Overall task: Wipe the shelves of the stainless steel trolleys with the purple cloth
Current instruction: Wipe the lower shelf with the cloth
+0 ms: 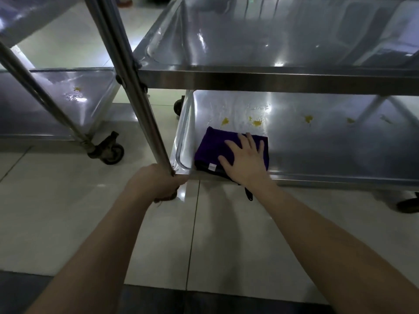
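Progress, as I am reading it from my station, is looking early. I am watching the right hand lying flat with fingers spread, pressing the purple cloth onto the lower shelf of the nearer trolley, in that shelf's seven o'clock corner. The left hand is curling round the upright post near its foot, steadying the frame, I am guessing.

Just beyond the cloth, at its twelve o'clock, yellow spots are sitting and trailing off toward three o'clock, with a wet streak among them, so I am judging most of this shelf as not yet wiped. The upper shelf is showing glare and no spots that I am able to make out; whether it is done I cannot tell. At nine o'clock the second trolley is carrying one yellow spot and a wet smear on its bottom shelf, so that one is waiting too.

Counting now: I am seeing two trolleys, one cloth, two hands. On the nearer lower shelf I am counting four clear yellow spots and a fainter fifth mark toward three o'clock. Three wheels are showing.
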Available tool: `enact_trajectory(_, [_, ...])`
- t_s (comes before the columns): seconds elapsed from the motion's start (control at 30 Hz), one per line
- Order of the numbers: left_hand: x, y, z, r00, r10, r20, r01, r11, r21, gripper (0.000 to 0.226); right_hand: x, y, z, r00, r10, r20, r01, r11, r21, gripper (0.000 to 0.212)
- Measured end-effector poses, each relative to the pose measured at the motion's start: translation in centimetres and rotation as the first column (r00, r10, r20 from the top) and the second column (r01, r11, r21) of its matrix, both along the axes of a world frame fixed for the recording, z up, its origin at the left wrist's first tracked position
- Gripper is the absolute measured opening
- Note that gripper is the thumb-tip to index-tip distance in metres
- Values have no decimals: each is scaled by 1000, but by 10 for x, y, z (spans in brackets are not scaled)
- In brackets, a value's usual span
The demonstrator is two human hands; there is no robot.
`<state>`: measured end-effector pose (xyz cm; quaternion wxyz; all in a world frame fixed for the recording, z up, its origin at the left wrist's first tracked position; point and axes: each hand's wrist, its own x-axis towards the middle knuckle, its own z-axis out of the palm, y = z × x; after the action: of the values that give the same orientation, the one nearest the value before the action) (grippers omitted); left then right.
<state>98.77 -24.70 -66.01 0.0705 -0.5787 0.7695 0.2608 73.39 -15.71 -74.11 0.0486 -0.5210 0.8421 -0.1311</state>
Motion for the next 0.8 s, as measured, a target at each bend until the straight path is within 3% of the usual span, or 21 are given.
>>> enact_trajectory(0.07, [10,-9,-8,985,170,-18,-170,985,16,74,7,-19,-6,996,-47,77,45,999,27,77])
enact_trajectory(0.13, [11,-19,-18,929,266,-256,-289,956,-54,82,14,-31,-20,997,-65,47,57,985,165,87])
enact_trajectory(0.2, [4,-23,-24,769,275,-578,-367,929,-47,68,20,-34,-30,998,-57,-27,62,968,242,93])
enact_trajectory(0.27, [-6,-22,-28,625,250,-739,-382,924,-10,44,22,-33,-31,998,-59,-25,63,963,261,95])
enact_trajectory(0.33, [-20,-18,-33,531,256,-808,-384,922,40,31,20,-31,-26,998,-62,-14,63,960,274,94])
enact_trajectory(0.5, [-43,-25,-53,311,362,-879,-537,830,151,58,28,-33,-22,999,-46,-23,51,948,315,88])
enact_trajectory(0.63, [-49,-27,-64,296,273,-915,-554,829,68,48,52,-42,-28,999,8,-32,2,957,289,91])
enact_trajectory(0.8, [-46,-31,-64,276,252,-927,-512,855,80,49,46,-76,-32,999,43,-27,-34,961,276,92])
